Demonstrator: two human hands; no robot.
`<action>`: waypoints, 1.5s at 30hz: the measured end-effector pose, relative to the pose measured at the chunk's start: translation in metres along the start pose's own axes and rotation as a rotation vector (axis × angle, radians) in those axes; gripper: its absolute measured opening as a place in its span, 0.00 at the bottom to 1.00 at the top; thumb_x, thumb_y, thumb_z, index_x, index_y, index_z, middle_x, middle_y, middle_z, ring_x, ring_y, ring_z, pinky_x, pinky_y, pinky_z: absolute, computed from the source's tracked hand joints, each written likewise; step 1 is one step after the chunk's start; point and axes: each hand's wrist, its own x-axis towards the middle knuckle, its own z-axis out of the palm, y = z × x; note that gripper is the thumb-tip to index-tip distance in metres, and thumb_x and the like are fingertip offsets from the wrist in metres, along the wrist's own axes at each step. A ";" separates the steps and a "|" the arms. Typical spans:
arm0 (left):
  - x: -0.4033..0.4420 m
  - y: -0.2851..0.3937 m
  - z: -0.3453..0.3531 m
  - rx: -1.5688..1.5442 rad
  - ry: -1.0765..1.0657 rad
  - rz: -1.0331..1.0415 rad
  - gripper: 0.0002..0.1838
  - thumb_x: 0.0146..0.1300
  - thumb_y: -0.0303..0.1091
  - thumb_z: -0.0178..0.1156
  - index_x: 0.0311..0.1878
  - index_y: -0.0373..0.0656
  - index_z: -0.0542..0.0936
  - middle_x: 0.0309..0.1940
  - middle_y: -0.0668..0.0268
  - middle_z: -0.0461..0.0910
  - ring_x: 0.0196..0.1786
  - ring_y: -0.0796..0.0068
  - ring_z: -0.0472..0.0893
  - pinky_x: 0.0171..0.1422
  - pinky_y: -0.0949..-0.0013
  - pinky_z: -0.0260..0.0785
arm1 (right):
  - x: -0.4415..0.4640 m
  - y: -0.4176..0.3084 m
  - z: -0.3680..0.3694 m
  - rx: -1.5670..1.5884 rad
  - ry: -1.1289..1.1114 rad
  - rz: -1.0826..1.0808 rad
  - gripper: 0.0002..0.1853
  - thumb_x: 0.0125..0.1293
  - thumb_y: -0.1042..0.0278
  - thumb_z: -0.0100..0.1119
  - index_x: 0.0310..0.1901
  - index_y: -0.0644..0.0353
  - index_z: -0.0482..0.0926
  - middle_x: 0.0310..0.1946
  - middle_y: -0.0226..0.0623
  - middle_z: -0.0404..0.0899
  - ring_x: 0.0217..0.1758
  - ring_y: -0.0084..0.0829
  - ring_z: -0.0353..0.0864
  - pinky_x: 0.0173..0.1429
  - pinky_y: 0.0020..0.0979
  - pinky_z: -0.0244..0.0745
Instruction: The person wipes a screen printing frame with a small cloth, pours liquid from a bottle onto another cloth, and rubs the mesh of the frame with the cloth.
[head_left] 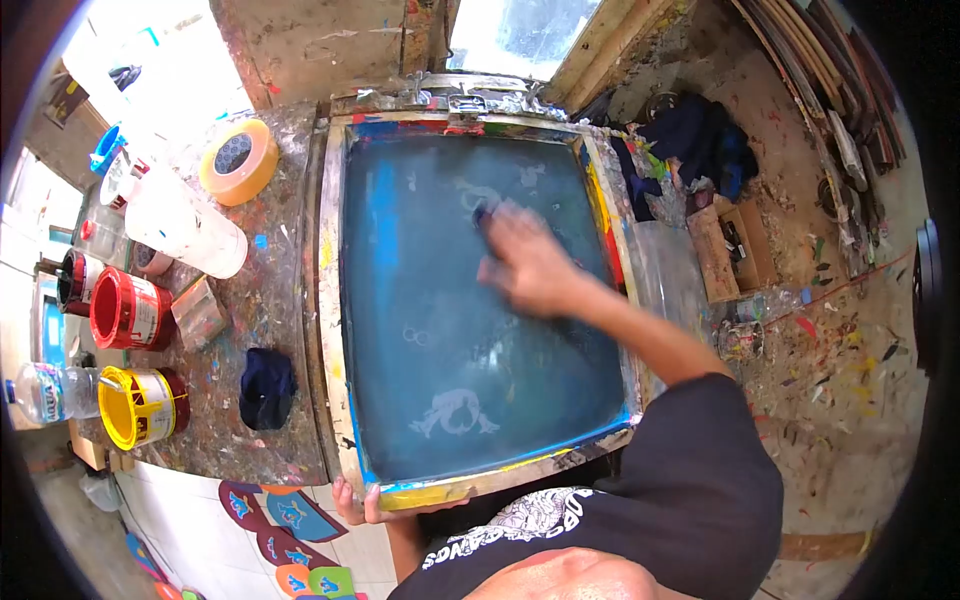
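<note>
A wood-framed printing screen (470, 290) lies in front of me, its dark blue-green mesh showing pale stencil shapes and paint along the edges. My right hand (530, 260), smeared by motion, presses a small dark rag (483, 215) to the upper middle of the mesh. Most of the rag is hidden under the fingers. At the frame's near left corner, my left hand (362, 503) grips the wooden edge, fingertips on the outer side and the rest out of sight below. Metal hinge clamps (466, 103) hold the far edge.
Left on the paint-stained table (290, 300) are a tape roll (238, 160), a white bottle (190, 225), a red paint tub (130, 310), a yellow paint tub (140, 407) and a dark folded cloth (267, 388). A cardboard box (735, 250) stands right of the screen.
</note>
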 end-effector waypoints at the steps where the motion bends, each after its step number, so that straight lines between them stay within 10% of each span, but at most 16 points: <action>1: 0.006 0.007 0.001 -0.005 -0.027 0.007 0.32 0.66 0.69 0.48 0.47 0.44 0.68 0.54 0.52 0.66 0.61 0.49 0.73 0.65 0.46 0.72 | -0.019 -0.023 0.005 0.028 -0.038 -0.192 0.48 0.73 0.26 0.31 0.75 0.67 0.59 0.78 0.56 0.53 0.82 0.50 0.51 0.84 0.50 0.42; 4: 0.005 0.008 0.000 -0.027 -0.052 0.008 0.49 0.52 0.88 0.48 0.49 0.45 0.66 0.55 0.53 0.64 0.62 0.48 0.69 0.65 0.45 0.67 | -0.013 0.005 -0.010 -0.025 -0.088 -0.221 0.43 0.75 0.32 0.40 0.73 0.67 0.63 0.77 0.58 0.57 0.82 0.51 0.52 0.84 0.50 0.41; 8: 0.015 0.006 0.005 -0.064 -0.057 0.069 0.50 0.50 0.89 0.49 0.49 0.44 0.66 0.56 0.52 0.63 0.63 0.47 0.68 0.66 0.44 0.66 | 0.018 0.051 -0.006 -0.017 0.044 0.244 0.43 0.74 0.32 0.39 0.72 0.68 0.64 0.76 0.59 0.57 0.82 0.51 0.52 0.84 0.52 0.41; 10: -0.002 -0.006 0.000 -0.049 -0.023 0.013 0.18 0.79 0.51 0.46 0.46 0.43 0.69 0.53 0.52 0.67 0.59 0.49 0.76 0.64 0.45 0.76 | -0.028 -0.023 0.000 -0.040 -0.060 -0.106 0.46 0.73 0.28 0.35 0.74 0.67 0.61 0.79 0.56 0.52 0.83 0.50 0.48 0.85 0.52 0.37; 13: -0.011 -0.007 0.000 0.015 -0.008 -0.034 0.20 0.78 0.53 0.47 0.47 0.42 0.69 0.53 0.52 0.67 0.60 0.48 0.75 0.65 0.44 0.75 | -0.067 -0.059 -0.014 0.106 -0.265 -0.353 0.51 0.69 0.25 0.41 0.76 0.67 0.56 0.80 0.52 0.49 0.84 0.52 0.43 0.85 0.53 0.33; 17: 0.014 0.003 -0.003 -0.047 -0.043 0.071 0.23 0.77 0.56 0.46 0.47 0.41 0.69 0.55 0.51 0.67 0.60 0.47 0.75 0.65 0.43 0.74 | -0.029 0.028 -0.014 -0.111 -0.203 0.059 0.42 0.76 0.38 0.42 0.74 0.71 0.59 0.78 0.60 0.52 0.84 0.55 0.44 0.84 0.55 0.37; 21: -0.016 -0.012 -0.009 -0.073 -0.131 -0.023 0.45 0.62 0.80 0.47 0.50 0.38 0.68 0.56 0.48 0.66 0.63 0.44 0.72 0.66 0.37 0.67 | -0.085 -0.051 -0.017 0.040 -0.185 -0.076 0.41 0.76 0.41 0.43 0.74 0.74 0.56 0.78 0.63 0.48 0.84 0.56 0.42 0.84 0.56 0.36; 28: 0.006 0.000 -0.001 -0.079 -0.037 0.004 0.27 0.74 0.60 0.49 0.48 0.40 0.70 0.53 0.48 0.68 0.59 0.46 0.76 0.63 0.43 0.74 | -0.081 0.018 0.002 -0.114 0.126 0.146 0.33 0.75 0.54 0.47 0.69 0.77 0.65 0.73 0.65 0.60 0.79 0.57 0.57 0.82 0.55 0.47; 33: -0.028 -0.043 -0.001 -0.060 0.043 0.090 0.13 0.78 0.40 0.49 0.47 0.39 0.73 0.50 0.48 0.72 0.55 0.46 0.80 0.57 0.48 0.80 | -0.135 -0.076 -0.023 0.061 -0.107 0.143 0.35 0.75 0.54 0.46 0.71 0.80 0.60 0.74 0.67 0.58 0.81 0.56 0.54 0.83 0.51 0.46; 36: -0.051 -0.105 -0.029 -0.094 -0.226 0.212 0.14 0.79 0.41 0.49 0.46 0.38 0.73 0.50 0.46 0.73 0.56 0.45 0.80 0.58 0.46 0.79 | -0.126 -0.068 -0.019 0.065 -0.046 0.252 0.35 0.75 0.55 0.46 0.72 0.77 0.58 0.75 0.66 0.57 0.81 0.57 0.53 0.83 0.49 0.46; 38: 0.015 -0.008 -0.003 -0.105 -0.047 0.081 0.16 0.78 0.45 0.50 0.46 0.39 0.73 0.50 0.46 0.74 0.54 0.46 0.81 0.57 0.46 0.79 | -0.115 -0.052 -0.010 0.148 -0.014 0.324 0.34 0.75 0.56 0.46 0.72 0.77 0.58 0.75 0.65 0.57 0.80 0.58 0.53 0.83 0.49 0.46; 45: -0.007 -0.042 -0.006 -0.053 -0.017 0.148 0.20 0.76 0.51 0.50 0.45 0.40 0.73 0.48 0.47 0.75 0.52 0.47 0.82 0.57 0.46 0.79 | -0.174 -0.090 -0.063 0.235 -0.174 0.238 0.37 0.61 0.68 0.54 0.74 0.64 0.61 0.78 0.56 0.54 0.83 0.52 0.50 0.84 0.49 0.47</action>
